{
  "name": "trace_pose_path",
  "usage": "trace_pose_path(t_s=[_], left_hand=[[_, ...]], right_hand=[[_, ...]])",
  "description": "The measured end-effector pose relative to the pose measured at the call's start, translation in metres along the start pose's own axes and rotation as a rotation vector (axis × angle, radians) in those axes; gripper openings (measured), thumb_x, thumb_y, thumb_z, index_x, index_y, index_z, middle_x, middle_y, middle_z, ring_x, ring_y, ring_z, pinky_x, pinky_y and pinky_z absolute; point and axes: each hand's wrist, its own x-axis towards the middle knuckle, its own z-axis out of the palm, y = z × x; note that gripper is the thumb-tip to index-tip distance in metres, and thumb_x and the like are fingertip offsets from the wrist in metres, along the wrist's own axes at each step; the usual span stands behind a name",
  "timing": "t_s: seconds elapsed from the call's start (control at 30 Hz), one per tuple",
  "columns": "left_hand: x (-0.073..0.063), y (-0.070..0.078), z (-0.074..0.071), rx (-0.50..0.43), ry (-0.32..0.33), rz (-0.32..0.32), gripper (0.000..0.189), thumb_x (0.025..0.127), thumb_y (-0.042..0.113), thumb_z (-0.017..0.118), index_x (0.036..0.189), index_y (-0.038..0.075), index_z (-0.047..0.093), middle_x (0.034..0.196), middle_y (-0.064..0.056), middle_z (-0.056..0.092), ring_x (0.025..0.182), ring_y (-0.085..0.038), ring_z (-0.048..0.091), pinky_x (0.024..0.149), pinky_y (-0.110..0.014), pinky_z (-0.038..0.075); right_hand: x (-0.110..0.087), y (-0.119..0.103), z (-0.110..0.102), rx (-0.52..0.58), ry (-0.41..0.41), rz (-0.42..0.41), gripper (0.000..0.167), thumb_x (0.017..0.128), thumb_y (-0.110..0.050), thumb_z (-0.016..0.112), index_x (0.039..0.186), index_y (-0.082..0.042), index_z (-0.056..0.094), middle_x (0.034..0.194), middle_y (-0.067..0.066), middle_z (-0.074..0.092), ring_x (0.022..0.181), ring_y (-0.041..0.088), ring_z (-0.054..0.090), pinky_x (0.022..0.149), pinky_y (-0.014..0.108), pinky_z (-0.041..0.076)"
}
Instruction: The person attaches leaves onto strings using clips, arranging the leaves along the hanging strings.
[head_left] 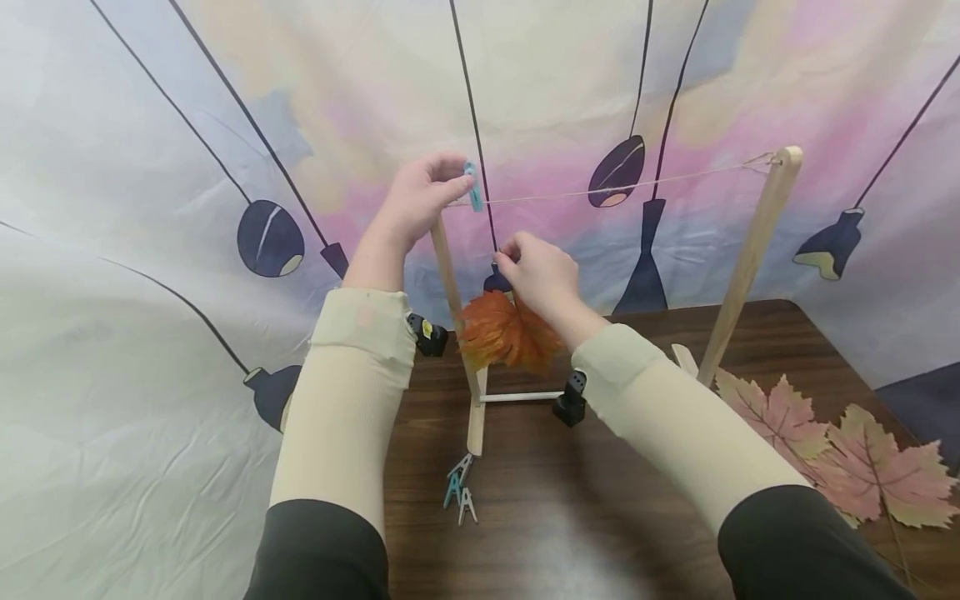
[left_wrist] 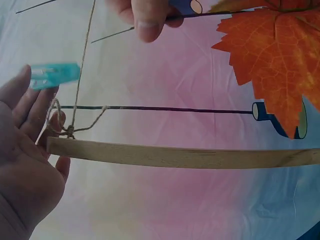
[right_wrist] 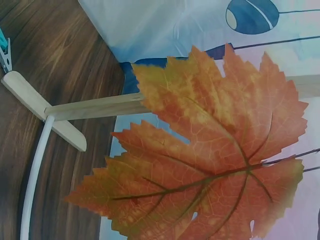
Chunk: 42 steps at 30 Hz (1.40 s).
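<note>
Up at the left end of a thin string [head_left: 555, 197], my left hand [head_left: 426, 198] pinches a turquoise clothespin [head_left: 473, 187] between thumb and fingers. In the left wrist view the clothespin's tip [left_wrist: 74, 73] meets the string near the knot at the wooden post [left_wrist: 165, 152]. Lower and to the right, my right hand [head_left: 546, 275] pinches the stem of an orange artificial maple leaf [head_left: 506, 333]. The leaf hangs below the string and fills much of the right wrist view, its dark veins showing. The right hand's fingertips [left_wrist: 149, 27] appear above the leaf stem's end.
The string runs to a right wooden post [head_left: 750, 258]. A white crossbar [head_left: 523, 397] links the stand's feet on the brown table [head_left: 555, 517]. Several loose clothespins [head_left: 460, 492] lie by the left foot. Pink-green leaves [head_left: 877, 467] lie at right. A printed cloth [head_left: 337, 83] hangs behind.
</note>
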Motion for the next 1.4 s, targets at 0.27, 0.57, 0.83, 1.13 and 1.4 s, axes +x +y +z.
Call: trace_pose_path(t_s=[0.27, 0.57, 0.83, 1.13, 1.4], left_hand=[[0.0, 0.0, 0.0, -0.061, 0.107, 0.021, 0.039, 0.096, 0.022, 0.054, 0.131, 0.008, 0.05, 0.124, -0.007, 0.055, 0.111, -0.014, 0.049, 0.092, -0.029, 0.039], [0.002, 0.009, 0.01, -0.031, 0.145, 0.039, 0.034, 0.095, 0.021, 0.056, 0.126, 0.007, 0.056, 0.12, -0.006, 0.06, 0.111, -0.014, 0.052, 0.092, -0.025, 0.039], [0.003, 0.014, 0.015, -0.055, 0.164, 0.012, 0.031, 0.094, 0.02, 0.057, 0.122, 0.006, 0.058, 0.118, -0.006, 0.06, 0.11, -0.014, 0.053, 0.091, -0.025, 0.04], [0.002, 0.011, 0.019, -0.077, 0.132, 0.007, 0.037, 0.094, 0.021, 0.056, 0.127, 0.005, 0.054, 0.122, -0.007, 0.057, 0.111, -0.013, 0.051, 0.092, -0.027, 0.042], [0.002, 0.01, 0.02, -0.042, 0.156, 0.016, 0.036, 0.094, 0.022, 0.057, 0.127, 0.007, 0.055, 0.122, -0.005, 0.058, 0.111, -0.013, 0.052, 0.091, -0.026, 0.041]], right_hand=[[0.003, -0.008, 0.004, 0.026, -0.004, 0.021, 0.023, 0.093, -0.044, 0.053, 0.099, -0.023, 0.061, 0.089, -0.008, 0.064, 0.079, 0.014, 0.057, 0.072, 0.039, 0.042], [0.01, -0.013, -0.002, 0.029, 0.041, 0.026, 0.024, 0.093, -0.045, 0.052, 0.098, -0.023, 0.061, 0.086, -0.008, 0.064, 0.079, 0.014, 0.057, 0.073, 0.038, 0.042], [0.013, -0.019, -0.003, 0.002, 0.02, 0.054, 0.024, 0.094, -0.045, 0.051, 0.099, -0.023, 0.059, 0.086, -0.007, 0.063, 0.08, 0.016, 0.057, 0.073, 0.04, 0.042], [0.017, -0.019, -0.004, 0.064, 0.033, 0.094, 0.023, 0.094, -0.044, 0.051, 0.099, -0.023, 0.06, 0.083, -0.007, 0.062, 0.079, 0.016, 0.055, 0.073, 0.039, 0.04], [0.018, -0.021, -0.009, 0.069, 0.033, 0.084, 0.025, 0.094, -0.044, 0.051, 0.103, -0.023, 0.06, 0.09, -0.007, 0.064, 0.083, 0.016, 0.056, 0.074, 0.039, 0.041]])
